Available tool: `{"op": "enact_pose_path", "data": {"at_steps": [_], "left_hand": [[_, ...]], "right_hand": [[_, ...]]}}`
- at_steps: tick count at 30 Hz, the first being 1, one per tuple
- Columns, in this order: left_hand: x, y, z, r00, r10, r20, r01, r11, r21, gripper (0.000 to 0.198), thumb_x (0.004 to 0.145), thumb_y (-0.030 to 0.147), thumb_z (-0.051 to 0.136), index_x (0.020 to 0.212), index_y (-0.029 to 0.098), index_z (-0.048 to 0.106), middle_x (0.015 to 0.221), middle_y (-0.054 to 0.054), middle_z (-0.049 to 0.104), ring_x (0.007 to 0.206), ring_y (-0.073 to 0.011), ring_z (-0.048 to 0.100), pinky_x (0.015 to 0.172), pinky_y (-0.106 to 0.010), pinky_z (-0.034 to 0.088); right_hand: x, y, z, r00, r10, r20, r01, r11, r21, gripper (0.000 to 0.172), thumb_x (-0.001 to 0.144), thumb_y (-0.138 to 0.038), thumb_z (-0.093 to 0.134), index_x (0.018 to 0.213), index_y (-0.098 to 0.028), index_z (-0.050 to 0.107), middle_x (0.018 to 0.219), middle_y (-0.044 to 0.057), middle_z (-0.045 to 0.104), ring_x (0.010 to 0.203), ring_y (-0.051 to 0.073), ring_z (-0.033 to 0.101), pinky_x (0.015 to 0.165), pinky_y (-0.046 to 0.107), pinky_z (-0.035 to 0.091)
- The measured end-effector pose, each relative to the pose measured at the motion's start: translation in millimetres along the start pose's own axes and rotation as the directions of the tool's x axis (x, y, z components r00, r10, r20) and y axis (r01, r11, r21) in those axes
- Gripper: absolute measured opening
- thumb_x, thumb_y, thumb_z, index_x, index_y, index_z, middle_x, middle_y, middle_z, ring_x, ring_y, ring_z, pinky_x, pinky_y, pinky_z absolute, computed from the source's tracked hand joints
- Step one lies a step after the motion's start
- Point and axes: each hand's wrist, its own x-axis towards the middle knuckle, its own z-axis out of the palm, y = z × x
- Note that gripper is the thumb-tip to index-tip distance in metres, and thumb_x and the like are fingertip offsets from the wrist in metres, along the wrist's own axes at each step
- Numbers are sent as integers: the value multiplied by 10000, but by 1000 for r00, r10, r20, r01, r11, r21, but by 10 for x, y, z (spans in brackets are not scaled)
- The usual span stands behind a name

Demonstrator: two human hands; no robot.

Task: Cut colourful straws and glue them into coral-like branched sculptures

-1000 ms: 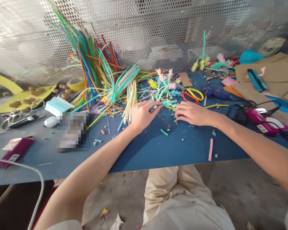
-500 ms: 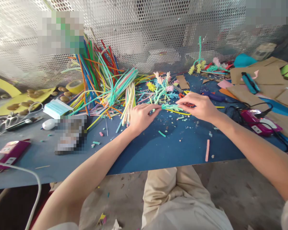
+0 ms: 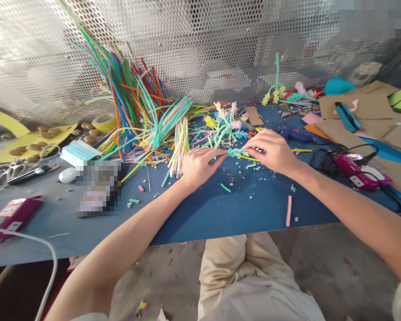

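Observation:
Between my two hands runs a short mint-green fuzzy pipe cleaner piece (image 3: 235, 152), held just above the table. My left hand (image 3: 200, 165) pinches its left end between thumb and fingers. At its right end, the fingertips of my right hand (image 3: 270, 149) are closed on it. Just behind the hands lies a pipe cleaner flower bunch (image 3: 222, 127) with pink, yellow and blue heads on green stems. A yellow pipe cleaner (image 3: 250, 158) passes beneath my right hand. Close to my left hand is a bundle of cut pale pipe cleaners (image 3: 180, 151).
A large heap of coloured pipe cleaners (image 3: 130, 98) leans on the perforated metal screen (image 3: 220, 53). To the right are a glue gun (image 3: 296, 135), a magenta power strip (image 3: 361, 171) and cardboard (image 3: 354, 107). Leftward lie scissors (image 3: 11, 171), a face mask (image 3: 80, 152) and yellow tape (image 3: 104, 121).
My right hand has shifted slightly left, bringing the hands closer together, and less of the mint-green piece shows between them. Both hands still grip it.

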Motion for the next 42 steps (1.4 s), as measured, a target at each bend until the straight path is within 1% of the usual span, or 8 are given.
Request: {"op": "enact_pose_path", "data": {"at_steps": [7, 12, 17, 21, 26, 33, 38, 42], "left_hand": [[6, 34, -15, 1000, 3, 6, -3, 1000, -6, 165, 1021, 357, 677, 1025, 258, 810, 915, -2, 829, 717, -127, 737, 718, -267, 524], [9, 40, -21, 1000, 1, -2, -1, 1000, -25, 162, 1021, 351, 676, 1026, 258, 809, 929, -1, 831, 737, -128, 747, 732, -264, 537], [10, 36, -21, 1000, -23, 14, 24, 999, -25, 164, 1020, 356, 677, 1023, 263, 813, 930, -5, 831, 740, -134, 751, 749, -267, 546], [19, 45, -28, 1000, -23, -1, 23, 999, -33, 161, 1019, 349, 678, 1014, 260, 812, 928, -1, 831, 732, -130, 747, 732, -262, 538], [22, 67, -28, 999, -22, -23, 21, 999, -47, 144, 1013, 343, 690, 1035, 262, 808, 900, 8, 825, 728, -125, 740, 721, -256, 526], [13, 70, -19, 999, -50, -3, 50, 997, -54, 173, 1018, 371, 682, 1046, 264, 816, 885, -9, 821, 755, -138, 750, 750, -266, 537], [-7, 33, 22, 996, -84, -22, 83, 997, -4, 246, 1003, 439, 696, 1129, 263, 814, 849, -5, 812, 664, -126, 708, 671, -257, 507], [-24, 3, 40, 998, -56, -8, 57, 997, 47, 257, 1008, 456, 682, 1099, 273, 839, 768, -16, 791, 662, -135, 705, 624, -253, 479]], "right_hand": [[-2, -16, 10, 1000, -26, 0, 26, 999, -43, 222, 1023, -367, 625, 893, -277, 781, 932, 32, 813, 867, 237, 697, 867, 432, 509], [-4, 0, 9, 998, -60, 7, 60, 997, -45, 217, 1030, -356, 616, 924, -280, 790, 949, 30, 815, 893, 239, 694, 873, 432, 503], [-25, 26, 23, 1000, -2, 28, 3, 999, -35, 216, 1026, -393, 627, 937, -293, 796, 987, 27, 821, 906, 248, 697, 888, 446, 491], [-30, 14, 41, 1000, 8, 16, -7, 1000, -15, 214, 1029, -398, 624, 932, -291, 782, 987, 20, 819, 912, 241, 699, 894, 435, 492], [-30, -24, 30, 998, 38, -40, -37, 999, 31, 196, 1007, -421, 653, 1048, -256, 751, 999, 57, 794, 918, 243, 710, 909, 417, 517], [-51, 17, 41, 997, 80, -19, -79, 996, 34, 242, 1005, -456, 639, 928, -253, 748, 865, 49, 781, 820, 243, 703, 846, 415, 519], [-58, 55, 50, 998, 62, -24, -61, 998, 26, 262, 1006, -467, 650, 909, -249, 758, 854, 49, 790, 800, 240, 714, 843, 417, 506], [-40, 51, 27, 998, 56, -26, -56, 998, 2, 273, 1015, -470, 636, 910, -251, 759, 865, 50, 796, 806, 239, 717, 848, 419, 501]]}}
